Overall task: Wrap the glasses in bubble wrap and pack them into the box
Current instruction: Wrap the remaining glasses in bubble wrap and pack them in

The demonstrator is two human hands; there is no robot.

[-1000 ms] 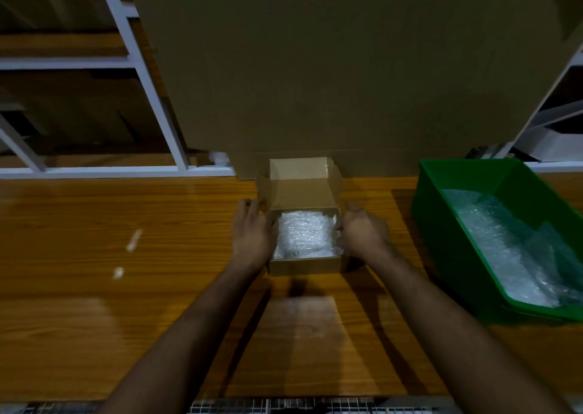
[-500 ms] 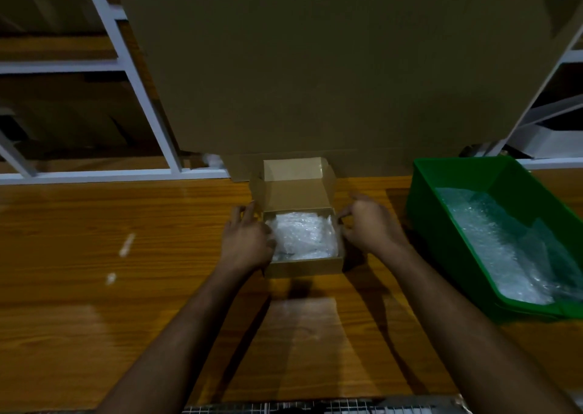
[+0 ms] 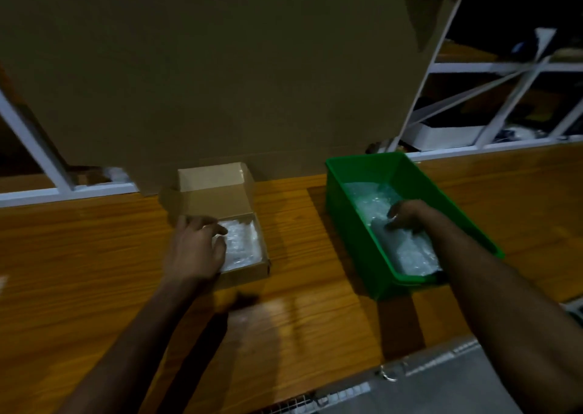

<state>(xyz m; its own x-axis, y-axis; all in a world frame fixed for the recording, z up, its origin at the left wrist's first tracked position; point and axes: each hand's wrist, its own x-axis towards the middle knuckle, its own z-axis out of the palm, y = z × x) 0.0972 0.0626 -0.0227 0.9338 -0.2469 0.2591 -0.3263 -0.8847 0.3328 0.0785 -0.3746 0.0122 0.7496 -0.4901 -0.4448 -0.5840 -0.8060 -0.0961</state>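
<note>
Left hand (image 3: 194, 249) rests with loosely spread fingers over the box (image 3: 244, 274) of bubble wrap (image 3: 243, 244); right hand (image 3: 407, 216) grips wrap in the green bin (image 3: 356, 224)

Small brown cardboard box (image 3: 243, 274) on the wood table, lid flap folded back and standing open – inside, a white bubble-wrapped bundle (image 3: 241, 246) filling the tray. To the right, well apart, loose bubble wrap (image 3: 372, 205) lying crumpled in a green bin (image 3: 356, 224) – clear, glossy, partly blurred.
</note>
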